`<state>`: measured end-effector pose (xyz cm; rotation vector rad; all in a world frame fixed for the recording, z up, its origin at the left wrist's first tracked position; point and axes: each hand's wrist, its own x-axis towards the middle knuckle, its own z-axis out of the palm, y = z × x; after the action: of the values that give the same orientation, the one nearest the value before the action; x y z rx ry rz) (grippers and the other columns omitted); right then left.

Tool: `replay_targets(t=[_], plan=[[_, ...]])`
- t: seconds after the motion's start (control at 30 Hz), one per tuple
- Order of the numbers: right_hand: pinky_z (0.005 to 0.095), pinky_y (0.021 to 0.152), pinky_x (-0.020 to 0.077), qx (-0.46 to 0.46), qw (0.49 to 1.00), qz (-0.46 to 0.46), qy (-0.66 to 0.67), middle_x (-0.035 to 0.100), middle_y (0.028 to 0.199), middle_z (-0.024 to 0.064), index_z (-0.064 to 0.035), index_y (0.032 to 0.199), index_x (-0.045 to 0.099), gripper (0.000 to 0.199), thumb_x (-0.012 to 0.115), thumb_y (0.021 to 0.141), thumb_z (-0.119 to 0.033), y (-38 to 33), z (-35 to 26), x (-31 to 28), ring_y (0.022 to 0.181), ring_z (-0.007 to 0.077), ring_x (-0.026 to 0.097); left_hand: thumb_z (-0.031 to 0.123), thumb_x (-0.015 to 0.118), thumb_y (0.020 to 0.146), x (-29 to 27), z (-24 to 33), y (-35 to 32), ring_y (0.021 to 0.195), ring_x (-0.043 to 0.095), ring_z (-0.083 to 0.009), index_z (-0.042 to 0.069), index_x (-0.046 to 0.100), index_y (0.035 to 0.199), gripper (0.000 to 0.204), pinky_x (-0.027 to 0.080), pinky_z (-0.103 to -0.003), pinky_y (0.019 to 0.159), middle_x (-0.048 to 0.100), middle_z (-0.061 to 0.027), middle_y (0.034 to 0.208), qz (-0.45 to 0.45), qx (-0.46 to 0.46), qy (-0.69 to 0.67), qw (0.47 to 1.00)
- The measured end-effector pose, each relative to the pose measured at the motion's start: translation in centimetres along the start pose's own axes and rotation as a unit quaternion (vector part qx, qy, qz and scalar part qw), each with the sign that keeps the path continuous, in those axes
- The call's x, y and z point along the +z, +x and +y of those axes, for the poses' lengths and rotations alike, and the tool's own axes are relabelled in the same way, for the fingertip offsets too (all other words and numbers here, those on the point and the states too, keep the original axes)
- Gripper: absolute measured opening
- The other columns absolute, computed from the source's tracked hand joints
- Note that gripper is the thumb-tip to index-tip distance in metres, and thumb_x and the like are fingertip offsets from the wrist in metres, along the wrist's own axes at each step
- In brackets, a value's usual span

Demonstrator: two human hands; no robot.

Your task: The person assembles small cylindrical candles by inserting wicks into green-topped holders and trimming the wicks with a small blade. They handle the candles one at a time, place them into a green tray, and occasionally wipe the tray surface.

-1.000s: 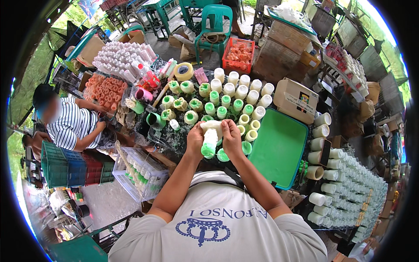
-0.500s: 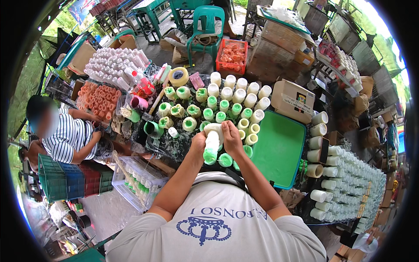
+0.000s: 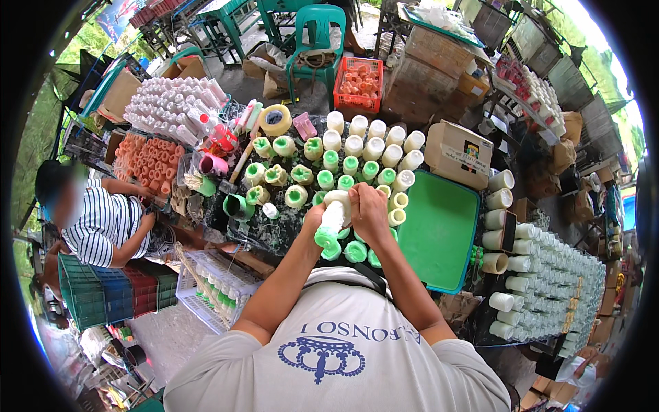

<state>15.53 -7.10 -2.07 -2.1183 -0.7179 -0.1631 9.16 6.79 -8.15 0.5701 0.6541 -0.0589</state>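
Observation:
Both my hands hold one white tube with a green cap at its lower end (image 3: 331, 221), just above the table's near edge. My left hand (image 3: 314, 218) grips its left side and my right hand (image 3: 367, 209) wraps its upper end. Around and beyond it stand several white and green tubes (image 3: 357, 161) upright on the dark table. More green caps (image 3: 355, 251) sit right under my hands. Part of the held tube is hidden by my fingers.
A green tray (image 3: 439, 230) lies right of my hands, with a cardboard box (image 3: 458, 152) behind it and rows of white containers (image 3: 542, 275) further right. A person in a striped shirt (image 3: 103, 226) sits at left near orange cups (image 3: 151, 161). A tape roll (image 3: 274, 120), red crate (image 3: 358, 82) and green chair (image 3: 314, 41) stand beyond.
My hands stay together on the same tube and have shifted it slightly. The view has tilted a little toward the table. The person at left has barely moved.

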Motion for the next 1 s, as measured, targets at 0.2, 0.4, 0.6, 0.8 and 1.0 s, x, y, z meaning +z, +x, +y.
replay_targets(t=[0.2, 0.4, 0.6, 0.8, 1.0], plan=[[0.0483, 0.089, 0.0393, 0.001, 1.000, -0.016, -0.013, 0.064, 0.083, 0.0118, -0.0070, 0.094, 0.060, 0.021, 0.054, 0.107, -0.021, 0.3, -0.2, 0.2, 0.085, 0.0344, 0.062, 0.025, 0.047, 0.112, -2.5, -0.1, 1.6, 0.104, 0.072, -0.0319, -0.001, 0.058, 0.136, 0.037, 0.062, -0.055, 0.091, 0.068, -0.0166, 0.124, -0.102, -0.045, -0.087, 0.990], [0.0476, 0.092, 0.0406, 0.017, 0.999, -0.031, -0.025, 0.068, 0.090, 0.0135, -0.0053, 0.100, 0.062, 0.025, 0.055, 0.108, -0.028, 0.7, -0.3, -0.2, 0.091, 0.0343, 0.065, 0.022, 0.041, 0.111, -1.8, 0.7, 1.0, 0.117, 0.067, -0.0332, 0.002, 0.053, 0.141, 0.038, 0.054, -0.056, 0.105, 0.064, -0.0170, 0.133, -0.164, -0.105, -0.179, 0.964], [0.0485, 0.092, 0.0417, 0.019, 1.000, -0.019, 0.005, 0.070, 0.096, 0.0155, -0.0050, 0.105, 0.063, 0.024, 0.058, 0.107, -0.028, 0.7, -0.7, -0.1, 0.094, 0.0356, 0.066, 0.035, 0.031, 0.116, -0.1, 1.6, 0.1, 0.126, 0.063, -0.0348, 0.005, 0.050, 0.145, 0.046, 0.049, -0.056, 0.112, 0.060, -0.0185, 0.140, -0.138, -0.117, -0.191, 0.965], [0.0497, 0.096, 0.0434, -0.004, 0.997, 0.010, 0.076, 0.067, 0.113, 0.0162, -0.0060, 0.114, 0.065, 0.020, 0.066, 0.100, -0.019, 0.5, -1.1, -1.6, 0.105, 0.0382, 0.063, 0.044, 0.025, 0.116, 0.4, 2.1, 0.3, 0.126, 0.062, -0.0364, 0.003, 0.050, 0.144, 0.056, 0.049, -0.056, 0.111, 0.061, -0.0192, 0.139, -0.125, -0.081, -0.173, 0.974], [0.0470, 0.094, 0.0491, -0.139, 0.984, -0.032, 0.109, 0.070, 0.113, 0.0114, -0.0077, 0.114, 0.067, 0.027, 0.077, 0.089, -0.010, -1.3, -5.7, -4.6, 0.106, 0.0351, 0.066, 0.047, 0.021, 0.116, 1.1, 2.5, 0.9, 0.101, 0.069, -0.0370, 0.003, 0.051, 0.128, 0.055, 0.059, -0.053, 0.094, 0.066, -0.0181, 0.119, -0.046, -0.029, -0.168, 0.984]])
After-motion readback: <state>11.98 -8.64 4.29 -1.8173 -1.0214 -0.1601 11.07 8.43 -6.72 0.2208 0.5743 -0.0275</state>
